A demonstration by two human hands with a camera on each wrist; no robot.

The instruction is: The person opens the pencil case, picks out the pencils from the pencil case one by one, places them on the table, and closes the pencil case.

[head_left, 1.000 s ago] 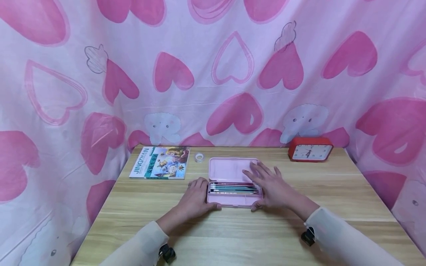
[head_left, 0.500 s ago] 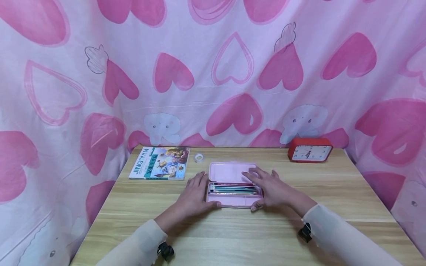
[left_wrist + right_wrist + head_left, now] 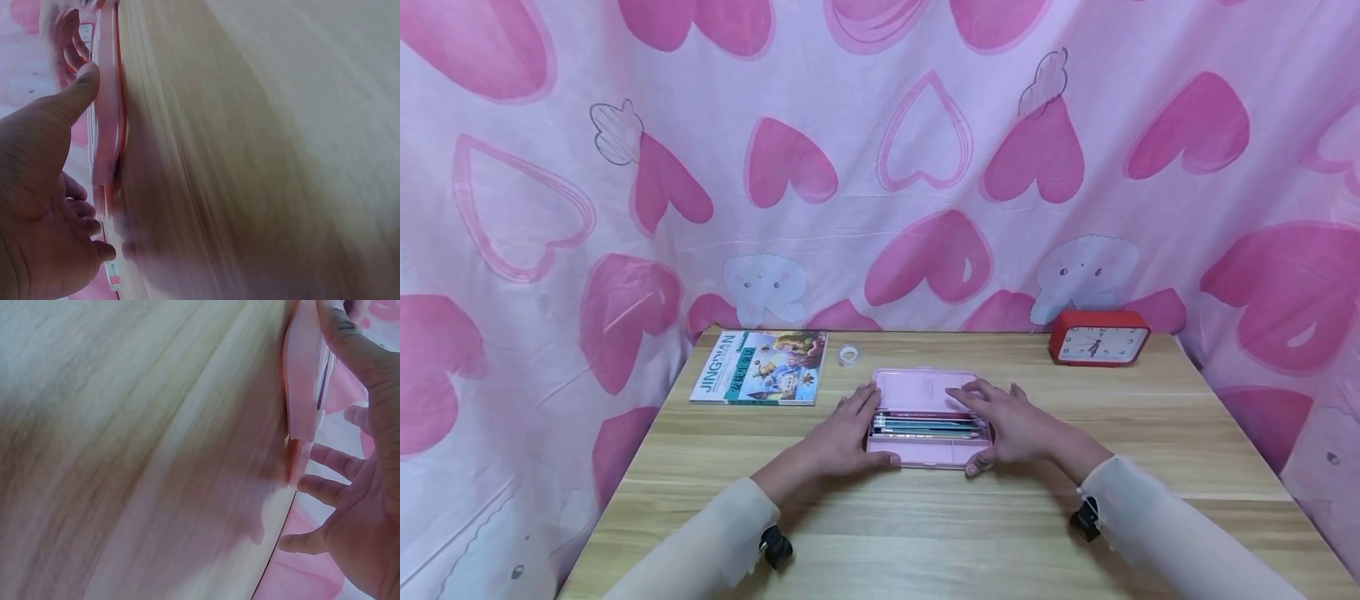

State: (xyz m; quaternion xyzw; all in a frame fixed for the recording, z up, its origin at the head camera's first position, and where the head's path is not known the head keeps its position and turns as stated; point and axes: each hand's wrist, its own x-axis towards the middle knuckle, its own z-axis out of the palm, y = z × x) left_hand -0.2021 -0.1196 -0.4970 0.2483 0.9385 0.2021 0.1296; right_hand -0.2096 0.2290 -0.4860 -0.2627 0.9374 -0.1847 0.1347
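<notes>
A pink pencil case lies opened out in the middle of the table, its lid folded back on the far side. Several pencils lie side by side in the rear compartment. My left hand is at the case's left end, thumb at the front edge and fingers reaching along to the lid's left edge. At the right end, my right hand has its thumb on the front corner and its spread fingers over the lid's right side. Both wrist views show the thumbs against the front wall, with the other fingers loosely extended.
A picture-covered book lies at the table's back left, with a small roll of clear tape beside it. A red alarm clock stands at the back right. A pink heart-patterned curtain hangs behind the wooden table.
The lid has tipped back and down to lie flatter. My left fingers have shifted right, up against the lid's left edge. My right hand has barely moved.
</notes>
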